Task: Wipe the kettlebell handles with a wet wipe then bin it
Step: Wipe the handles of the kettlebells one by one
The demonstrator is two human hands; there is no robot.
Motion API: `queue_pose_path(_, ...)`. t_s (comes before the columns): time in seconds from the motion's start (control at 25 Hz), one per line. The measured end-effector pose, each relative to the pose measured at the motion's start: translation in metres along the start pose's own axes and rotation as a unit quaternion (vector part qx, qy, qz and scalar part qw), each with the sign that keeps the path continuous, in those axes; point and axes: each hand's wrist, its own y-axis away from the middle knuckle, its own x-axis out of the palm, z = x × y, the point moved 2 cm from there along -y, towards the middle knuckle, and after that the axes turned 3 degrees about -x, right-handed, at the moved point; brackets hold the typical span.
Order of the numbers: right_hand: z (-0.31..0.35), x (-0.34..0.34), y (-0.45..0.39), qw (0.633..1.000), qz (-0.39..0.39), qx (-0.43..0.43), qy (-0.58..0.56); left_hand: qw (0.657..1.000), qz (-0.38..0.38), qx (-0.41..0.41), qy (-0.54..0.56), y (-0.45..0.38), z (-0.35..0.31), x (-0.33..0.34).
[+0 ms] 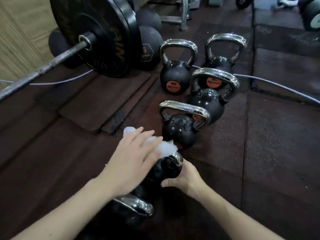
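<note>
Low in the middle of the frame, our left hand (pixel 133 160) presses the wet wipe (pixel 164 147) onto the chrome handle (pixel 177 158) of a kettlebell (pixel 162 172), fingers spread flat over it. Our right hand (pixel 185 177) grips the ball, steadying it. We should wrap the wipe fully around, reaching both bends. No bin shows.

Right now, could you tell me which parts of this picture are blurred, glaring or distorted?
Head view: the left hand and its wet wipe are smeared by motion blur; the chrome kettlebell handles show bright glare; the wide lens bows the barbell and the floor cable; the far corners are dim.
</note>
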Motion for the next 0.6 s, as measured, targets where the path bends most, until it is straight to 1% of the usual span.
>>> queue_pose_path(0.04, -0.003, 0.004, 0.001, 1.0, -0.017, 0.008, -0.019, 1.0, 0.022, -0.003, -0.022, 0.002, -0.002, 0.002)
queue_pose_path(0.12, -0.01, 0.01, 0.001, 0.996, -0.056, 0.024, -0.07, 0.999, 0.014, -0.033, 0.002, -0.006, -0.004, -0.006)
queue_pose_path(0.24, -0.017, 0.014, -0.002, 0.993, -0.062, 0.014, -0.1, 0.995, 0.005, -0.101, -0.019, -0.039, 0.002, -0.013)
queue_pose_path(0.32, -0.021, 0.015, -0.004, 0.993, -0.061, 0.004, -0.097, 0.987, 0.061, -0.143, -0.044, -0.052, 0.01, -0.009)
queue_pose_path(0.36, -0.022, 0.015, -0.005, 0.994, -0.058, 0.004, -0.091, 0.988, 0.071, -0.119, -0.075, -0.055, 0.011, -0.005)
queue_pose_path(0.4, -0.023, 0.015, -0.005, 0.994, -0.057, 0.004, -0.089, 0.988, 0.055, -0.049, -0.133, -0.056, 0.006, -0.002)
queue_pose_path(0.44, -0.025, 0.015, -0.007, 0.994, -0.057, 0.006, -0.088, 0.977, 0.051, 0.026, -0.207, -0.052, -0.006, 0.003)
queue_pose_path(0.48, -0.026, 0.016, -0.008, 0.994, -0.058, 0.015, -0.086, 0.961, 0.048, 0.088, -0.258, -0.046, -0.021, 0.012)
queue_pose_path(0.52, -0.024, 0.016, -0.008, 0.995, -0.055, 0.024, -0.081, 0.954, 0.051, 0.129, -0.266, -0.039, -0.035, 0.023)
queue_pose_path(0.6, -0.021, 0.019, -0.009, 0.996, -0.036, 0.038, -0.066, 0.96, 0.051, 0.152, -0.229, -0.033, -0.052, 0.035)
